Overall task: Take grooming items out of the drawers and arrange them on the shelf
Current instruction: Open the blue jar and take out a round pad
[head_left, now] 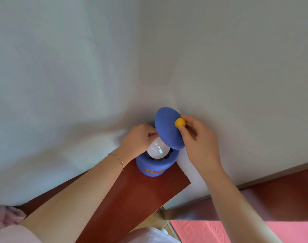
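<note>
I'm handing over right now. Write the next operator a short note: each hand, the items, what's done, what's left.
Left hand: gripping the white rounded plastic bottle, its lower end in the mouth of the blue round pot.
Right hand: holding the blue domed lid tilted up by its yellow ball knob.
Pot stands on the red-brown wooden shelf at the wall.
Left: settle the bottle, deal with the lid. Drawers aren't in view.
</note>
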The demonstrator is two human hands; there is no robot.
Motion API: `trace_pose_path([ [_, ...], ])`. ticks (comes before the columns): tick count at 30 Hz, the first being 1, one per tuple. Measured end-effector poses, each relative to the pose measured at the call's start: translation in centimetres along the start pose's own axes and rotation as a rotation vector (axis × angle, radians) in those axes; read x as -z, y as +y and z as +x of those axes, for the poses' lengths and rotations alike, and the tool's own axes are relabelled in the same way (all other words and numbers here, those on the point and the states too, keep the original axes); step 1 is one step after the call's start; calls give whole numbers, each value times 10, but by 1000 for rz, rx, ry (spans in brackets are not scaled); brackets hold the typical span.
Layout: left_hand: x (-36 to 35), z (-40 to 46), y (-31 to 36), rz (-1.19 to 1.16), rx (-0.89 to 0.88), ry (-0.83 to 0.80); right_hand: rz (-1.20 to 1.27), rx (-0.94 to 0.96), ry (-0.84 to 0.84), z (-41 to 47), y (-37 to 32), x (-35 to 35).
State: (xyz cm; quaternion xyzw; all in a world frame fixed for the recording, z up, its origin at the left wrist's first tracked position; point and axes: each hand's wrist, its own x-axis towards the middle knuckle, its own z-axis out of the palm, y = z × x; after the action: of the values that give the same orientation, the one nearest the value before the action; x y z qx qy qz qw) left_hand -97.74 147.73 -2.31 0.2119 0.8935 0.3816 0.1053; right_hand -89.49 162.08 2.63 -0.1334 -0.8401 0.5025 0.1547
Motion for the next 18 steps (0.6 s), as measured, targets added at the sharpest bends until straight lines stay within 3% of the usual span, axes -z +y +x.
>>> trace_pose_path([
  [10,39,-50,-45,-180,197,327,-176,37,-54,2,11,-29],
  [18,42,-123,-101,-205,417,380,-510,140,-150,-1,36,-56],
])
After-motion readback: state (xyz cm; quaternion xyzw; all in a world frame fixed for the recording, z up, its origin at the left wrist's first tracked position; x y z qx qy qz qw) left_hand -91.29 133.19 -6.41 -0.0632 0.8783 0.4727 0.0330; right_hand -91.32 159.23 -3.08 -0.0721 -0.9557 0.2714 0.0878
